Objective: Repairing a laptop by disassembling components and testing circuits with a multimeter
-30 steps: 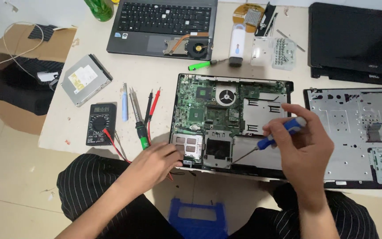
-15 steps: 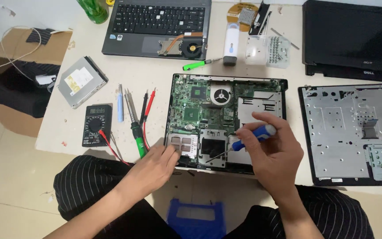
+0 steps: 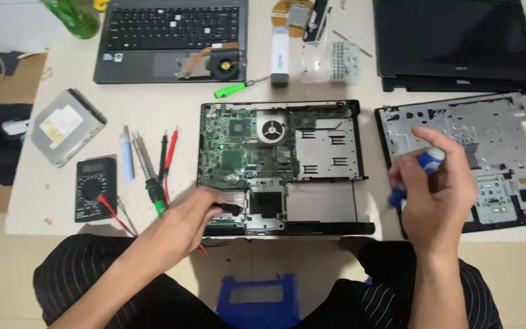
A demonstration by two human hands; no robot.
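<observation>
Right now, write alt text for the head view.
A person's left hand rests on the front corner of an opened laptop base showing its green circuit board, while the right hand holds a blue-handled screwdriver off to the side above a grey metal panel.

Pale table [image 3: 153, 113] holds an opened laptop base [image 3: 278, 167] at centre, metal cover plate [image 3: 488, 146] right, black lid [image 3: 455, 42] top right, keyboard deck [image 3: 168, 39] top left, optical drive [image 3: 65, 126], multimeter [image 3: 94, 187], loose hand tools [image 3: 147, 161], green marker [image 3: 232, 89].
</observation>
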